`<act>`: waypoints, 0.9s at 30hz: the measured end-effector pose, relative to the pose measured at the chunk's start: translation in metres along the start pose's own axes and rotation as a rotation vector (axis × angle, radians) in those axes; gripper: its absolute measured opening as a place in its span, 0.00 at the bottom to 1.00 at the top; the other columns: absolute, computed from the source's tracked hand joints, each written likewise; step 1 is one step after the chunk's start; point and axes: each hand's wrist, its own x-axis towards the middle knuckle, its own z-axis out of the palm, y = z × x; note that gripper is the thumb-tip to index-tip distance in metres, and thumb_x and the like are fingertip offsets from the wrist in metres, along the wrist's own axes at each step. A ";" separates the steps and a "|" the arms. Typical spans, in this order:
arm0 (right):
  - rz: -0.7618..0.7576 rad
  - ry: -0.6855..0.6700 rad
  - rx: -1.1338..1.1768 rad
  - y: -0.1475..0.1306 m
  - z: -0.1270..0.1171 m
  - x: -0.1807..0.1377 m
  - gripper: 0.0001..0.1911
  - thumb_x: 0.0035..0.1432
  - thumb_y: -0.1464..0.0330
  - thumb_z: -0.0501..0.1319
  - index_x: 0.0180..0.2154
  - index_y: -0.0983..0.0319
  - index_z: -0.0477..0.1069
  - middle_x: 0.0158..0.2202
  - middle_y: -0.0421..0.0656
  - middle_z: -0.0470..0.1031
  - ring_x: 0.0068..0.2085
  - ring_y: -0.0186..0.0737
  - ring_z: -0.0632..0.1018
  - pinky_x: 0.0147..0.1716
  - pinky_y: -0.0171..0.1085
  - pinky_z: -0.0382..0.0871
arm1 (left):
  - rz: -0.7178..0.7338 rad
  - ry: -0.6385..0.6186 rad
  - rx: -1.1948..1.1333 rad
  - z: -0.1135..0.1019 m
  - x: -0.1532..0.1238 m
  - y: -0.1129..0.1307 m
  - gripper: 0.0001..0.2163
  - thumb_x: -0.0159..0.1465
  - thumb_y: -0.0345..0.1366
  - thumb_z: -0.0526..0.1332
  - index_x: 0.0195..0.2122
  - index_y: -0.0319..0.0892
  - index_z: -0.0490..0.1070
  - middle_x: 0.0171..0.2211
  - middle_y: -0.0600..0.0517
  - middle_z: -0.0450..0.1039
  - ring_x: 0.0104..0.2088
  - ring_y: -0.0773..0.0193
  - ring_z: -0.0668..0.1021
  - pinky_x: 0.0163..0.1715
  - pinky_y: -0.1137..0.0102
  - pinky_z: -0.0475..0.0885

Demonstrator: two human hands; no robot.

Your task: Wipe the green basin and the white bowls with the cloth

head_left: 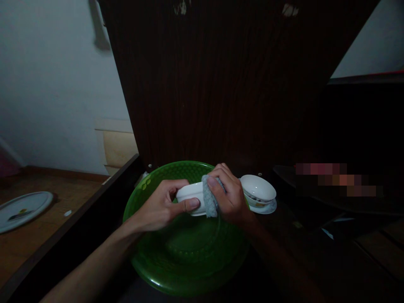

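Note:
My left hand [160, 206] grips a small white bowl [191, 194] by its side, thumb along the lower edge. My right hand [229, 195] is closed on a grey cloth [209, 198] and presses it against the bowl's right side. Both hands hover over a large green plastic basin [186, 252] on a dark table. Part of the bowl is hidden behind the cloth and my fingers.
Another white bowl [258, 188] sits on a saucer [268, 208] just right of the basin. A dark wooden panel rises behind. At far left a white plate [23, 208] lies on a wooden floor. The right side is very dark.

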 end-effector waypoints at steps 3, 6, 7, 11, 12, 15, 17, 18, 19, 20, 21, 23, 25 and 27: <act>0.102 0.060 0.118 0.005 -0.002 -0.004 0.11 0.70 0.65 0.50 0.35 0.58 0.66 0.31 0.40 0.65 0.34 0.40 0.69 0.35 0.41 0.64 | 0.003 0.036 -0.089 -0.001 -0.003 0.001 0.16 0.57 0.47 0.69 0.29 0.38 0.70 0.24 0.55 0.65 0.26 0.67 0.68 0.23 0.74 0.60; 0.219 0.144 0.268 0.007 -0.003 -0.005 0.14 0.71 0.60 0.48 0.34 0.57 0.65 0.31 0.40 0.63 0.31 0.39 0.68 0.29 0.39 0.64 | 0.019 0.110 -0.214 0.001 -0.006 0.001 0.17 0.54 0.48 0.71 0.27 0.39 0.70 0.22 0.55 0.65 0.23 0.69 0.67 0.22 0.74 0.59; 0.243 0.172 0.302 0.007 -0.002 -0.006 0.15 0.71 0.59 0.48 0.34 0.57 0.65 0.30 0.40 0.63 0.30 0.39 0.68 0.27 0.39 0.64 | 0.033 0.132 -0.255 0.002 -0.006 0.000 0.18 0.53 0.48 0.72 0.26 0.39 0.69 0.21 0.55 0.65 0.23 0.69 0.67 0.21 0.74 0.59; 0.314 0.279 0.377 0.006 0.006 -0.006 0.15 0.72 0.59 0.47 0.33 0.56 0.61 0.28 0.40 0.59 0.28 0.39 0.65 0.25 0.38 0.65 | 0.087 0.163 -0.329 0.003 -0.005 -0.006 0.18 0.52 0.48 0.72 0.26 0.39 0.71 0.21 0.54 0.68 0.23 0.67 0.71 0.22 0.73 0.63; 0.333 0.285 0.392 0.007 0.007 -0.006 0.15 0.72 0.59 0.47 0.32 0.56 0.60 0.28 0.39 0.58 0.28 0.39 0.64 0.25 0.38 0.65 | 0.089 0.154 -0.322 0.001 -0.005 -0.006 0.17 0.53 0.47 0.72 0.26 0.39 0.72 0.22 0.53 0.69 0.23 0.66 0.71 0.22 0.73 0.63; 0.350 0.220 0.423 0.010 0.007 -0.009 0.16 0.72 0.58 0.45 0.32 0.55 0.59 0.28 0.38 0.57 0.27 0.39 0.64 0.27 0.38 0.65 | 0.065 0.088 -0.275 -0.005 -0.006 -0.002 0.14 0.56 0.45 0.71 0.28 0.39 0.73 0.24 0.52 0.72 0.25 0.64 0.74 0.24 0.72 0.65; 0.324 0.157 0.401 0.012 0.003 -0.009 0.16 0.72 0.58 0.45 0.33 0.56 0.59 0.29 0.38 0.57 0.28 0.39 0.64 0.27 0.38 0.63 | 0.047 0.030 -0.212 -0.010 -0.007 0.004 0.12 0.58 0.43 0.69 0.31 0.39 0.74 0.26 0.52 0.73 0.27 0.63 0.74 0.26 0.71 0.67; 0.304 0.131 0.373 0.012 -0.001 -0.009 0.16 0.73 0.59 0.45 0.33 0.56 0.59 0.29 0.38 0.58 0.29 0.39 0.65 0.28 0.38 0.63 | 0.054 0.013 -0.165 -0.011 -0.007 0.008 0.11 0.59 0.42 0.69 0.32 0.39 0.74 0.28 0.51 0.74 0.29 0.63 0.75 0.28 0.71 0.68; 0.278 0.103 0.330 0.012 -0.004 -0.008 0.15 0.73 0.60 0.45 0.33 0.56 0.60 0.30 0.38 0.60 0.29 0.38 0.65 0.29 0.39 0.63 | 0.076 0.009 -0.110 -0.012 -0.008 0.011 0.10 0.59 0.41 0.69 0.34 0.39 0.74 0.30 0.51 0.74 0.31 0.62 0.75 0.30 0.71 0.69; 0.241 0.071 0.270 0.010 -0.007 -0.007 0.14 0.72 0.61 0.46 0.33 0.57 0.60 0.30 0.39 0.61 0.30 0.38 0.66 0.30 0.39 0.63 | 0.108 0.013 -0.050 -0.012 -0.008 0.014 0.10 0.59 0.39 0.69 0.35 0.39 0.74 0.32 0.50 0.75 0.33 0.62 0.75 0.32 0.70 0.69; 0.191 0.038 0.196 0.008 -0.010 -0.006 0.13 0.72 0.63 0.47 0.33 0.57 0.61 0.31 0.39 0.62 0.31 0.39 0.67 0.30 0.40 0.63 | 0.139 0.022 0.012 -0.010 -0.008 0.015 0.09 0.59 0.38 0.69 0.37 0.39 0.74 0.34 0.50 0.75 0.35 0.61 0.75 0.35 0.70 0.70; 0.067 -0.021 0.026 0.002 -0.012 -0.002 0.10 0.70 0.67 0.49 0.34 0.58 0.61 0.31 0.40 0.64 0.33 0.40 0.68 0.33 0.41 0.63 | 0.161 0.028 0.118 -0.005 -0.008 0.016 0.11 0.58 0.36 0.70 0.40 0.40 0.73 0.36 0.51 0.75 0.37 0.61 0.75 0.37 0.69 0.70; -0.054 -0.046 -0.116 -0.005 -0.010 0.000 0.07 0.67 0.70 0.51 0.34 0.59 0.62 0.31 0.41 0.65 0.34 0.42 0.67 0.34 0.43 0.63 | 0.129 0.037 0.189 0.001 -0.007 0.013 0.11 0.57 0.35 0.70 0.39 0.40 0.73 0.33 0.53 0.73 0.33 0.64 0.72 0.34 0.71 0.68; -0.122 -0.037 -0.191 -0.012 -0.007 0.001 0.06 0.66 0.72 0.51 0.35 0.59 0.63 0.30 0.42 0.66 0.34 0.42 0.67 0.35 0.44 0.62 | 0.108 0.054 0.188 0.005 -0.006 0.011 0.09 0.57 0.36 0.71 0.31 0.39 0.72 0.26 0.56 0.68 0.28 0.68 0.68 0.28 0.73 0.64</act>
